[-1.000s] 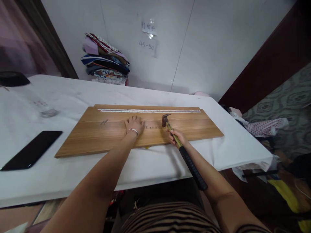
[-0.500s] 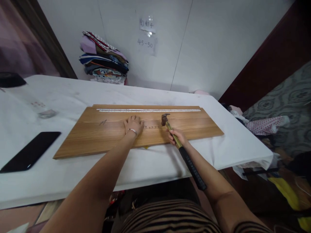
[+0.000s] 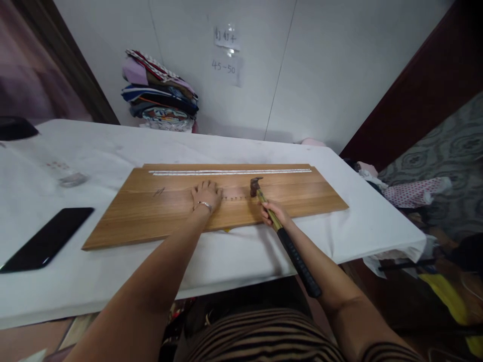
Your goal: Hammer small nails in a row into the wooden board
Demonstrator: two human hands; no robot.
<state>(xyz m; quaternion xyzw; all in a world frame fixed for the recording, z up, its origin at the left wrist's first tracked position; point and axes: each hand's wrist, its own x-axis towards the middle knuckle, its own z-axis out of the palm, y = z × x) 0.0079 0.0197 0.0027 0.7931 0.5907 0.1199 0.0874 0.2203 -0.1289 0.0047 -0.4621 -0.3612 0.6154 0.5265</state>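
Note:
A long wooden board (image 3: 158, 216) lies on the white table (image 3: 234, 256). My left hand (image 3: 206, 194) rests on the board with its fingers bunched at the left end of a short row of nails (image 3: 234, 198); what its fingertips pinch is too small to see. My right hand (image 3: 274, 213) grips a hammer (image 3: 281, 236) high on its yellow shaft. The hammer's head (image 3: 255, 185) hovers just right of the nail row. A white measuring strip (image 3: 230, 172) runs along the board's far edge. A few loose nails (image 3: 160, 191) lie on the board's left part.
A black phone (image 3: 45, 240) lies at the table's left front. A small clear piece (image 3: 71, 179) sits behind it, and a dark object (image 3: 15, 127) at the far left edge. Folded fabrics (image 3: 160, 98) are stacked against the wall. Cloth and clutter fill the floor on the right.
The hands and hammer hold almost the same pose on the board. The view has tilted slightly, shifting the scene a little.

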